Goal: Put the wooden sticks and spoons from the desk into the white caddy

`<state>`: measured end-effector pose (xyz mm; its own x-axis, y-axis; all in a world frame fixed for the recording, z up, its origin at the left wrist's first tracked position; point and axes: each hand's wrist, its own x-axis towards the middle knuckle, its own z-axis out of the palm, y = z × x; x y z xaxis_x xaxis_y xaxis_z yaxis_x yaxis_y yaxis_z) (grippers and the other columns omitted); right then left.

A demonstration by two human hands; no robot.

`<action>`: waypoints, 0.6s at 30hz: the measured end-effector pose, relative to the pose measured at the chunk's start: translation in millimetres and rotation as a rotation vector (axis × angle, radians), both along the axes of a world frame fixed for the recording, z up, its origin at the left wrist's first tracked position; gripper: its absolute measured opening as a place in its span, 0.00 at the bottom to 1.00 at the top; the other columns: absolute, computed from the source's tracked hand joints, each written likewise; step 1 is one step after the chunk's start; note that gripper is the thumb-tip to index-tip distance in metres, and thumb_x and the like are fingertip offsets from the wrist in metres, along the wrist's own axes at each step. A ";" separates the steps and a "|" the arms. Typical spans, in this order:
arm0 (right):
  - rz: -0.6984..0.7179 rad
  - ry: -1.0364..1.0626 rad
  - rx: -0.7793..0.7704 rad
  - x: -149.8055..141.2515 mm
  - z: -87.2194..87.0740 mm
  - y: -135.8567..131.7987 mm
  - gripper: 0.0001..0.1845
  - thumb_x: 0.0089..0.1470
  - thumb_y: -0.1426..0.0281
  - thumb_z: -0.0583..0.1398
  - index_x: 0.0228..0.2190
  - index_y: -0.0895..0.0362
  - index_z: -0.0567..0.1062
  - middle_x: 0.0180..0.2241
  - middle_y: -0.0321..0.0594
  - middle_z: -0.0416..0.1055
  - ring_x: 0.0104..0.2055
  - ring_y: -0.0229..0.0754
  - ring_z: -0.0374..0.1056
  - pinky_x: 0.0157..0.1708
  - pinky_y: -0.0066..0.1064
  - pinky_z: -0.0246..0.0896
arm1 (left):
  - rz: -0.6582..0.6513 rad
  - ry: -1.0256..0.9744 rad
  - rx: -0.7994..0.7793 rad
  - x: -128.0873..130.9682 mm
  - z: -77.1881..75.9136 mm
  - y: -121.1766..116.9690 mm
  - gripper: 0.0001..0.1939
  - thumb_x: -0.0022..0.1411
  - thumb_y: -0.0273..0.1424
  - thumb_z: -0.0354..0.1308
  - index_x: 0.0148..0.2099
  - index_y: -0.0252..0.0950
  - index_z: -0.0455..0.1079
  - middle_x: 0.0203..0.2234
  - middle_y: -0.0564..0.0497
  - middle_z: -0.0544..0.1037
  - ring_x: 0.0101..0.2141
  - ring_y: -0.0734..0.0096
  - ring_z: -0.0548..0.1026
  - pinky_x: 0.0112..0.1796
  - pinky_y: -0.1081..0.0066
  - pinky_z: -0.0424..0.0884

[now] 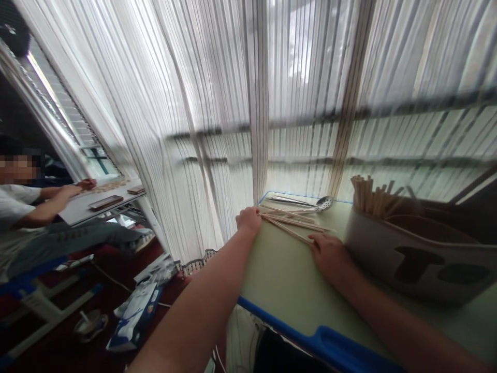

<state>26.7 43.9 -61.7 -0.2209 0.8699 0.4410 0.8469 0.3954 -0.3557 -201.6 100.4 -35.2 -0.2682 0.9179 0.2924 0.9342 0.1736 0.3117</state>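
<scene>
Several light wooden chopsticks (287, 231) fan out across the pale green table top (279, 280). My left hand (249, 219) is closed around their gathered left ends near the table's far left edge. At the other end of the nearest stick, my right hand (331, 254) has its thumb and fingers closed on the tip. Just beyond the sticks lies a slotted metal spoon (325, 203), its bowl to the right. Another thin metal utensil (289, 200) lies beside its handle.
A large grey bin (388, 248) with more upright sticks (363, 196) stands close on the right. Striped sheer curtains (217, 103) hang behind the table. To the left, a person (23, 212) sits at another table (79, 211); a blue-white package (135, 316) lies on the floor.
</scene>
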 end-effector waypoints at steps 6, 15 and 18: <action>0.018 0.103 0.035 5.7 3.2 -6.6 0.14 0.52 0.75 0.50 0.31 0.60 0.76 0.33 0.47 0.70 0.37 0.43 0.65 0.42 0.33 0.58 | 0.013 -0.050 -0.016 -2.1 1.2 -4.9 0.15 0.55 0.30 0.49 0.43 0.45 0.71 0.41 0.50 0.75 0.43 0.64 0.69 0.40 0.65 0.64; 0.048 0.406 0.203 9.6 20.5 -15.5 0.15 0.54 0.66 0.49 0.32 0.59 0.73 0.33 0.46 0.68 0.37 0.44 0.65 0.42 0.40 0.60 | 0.016 -0.051 -0.017 -2.0 0.6 -7.5 0.15 0.55 0.32 0.50 0.44 0.47 0.71 0.42 0.51 0.75 0.43 0.63 0.69 0.41 0.64 0.64; 0.047 0.545 0.094 9.2 24.9 -20.5 0.17 0.55 0.63 0.48 0.36 0.60 0.71 0.34 0.46 0.69 0.32 0.42 0.68 0.35 0.39 0.65 | 0.049 -0.082 -0.014 -1.3 3.0 -8.1 0.16 0.55 0.32 0.50 0.46 0.45 0.69 0.40 0.50 0.76 0.43 0.61 0.70 0.41 0.63 0.64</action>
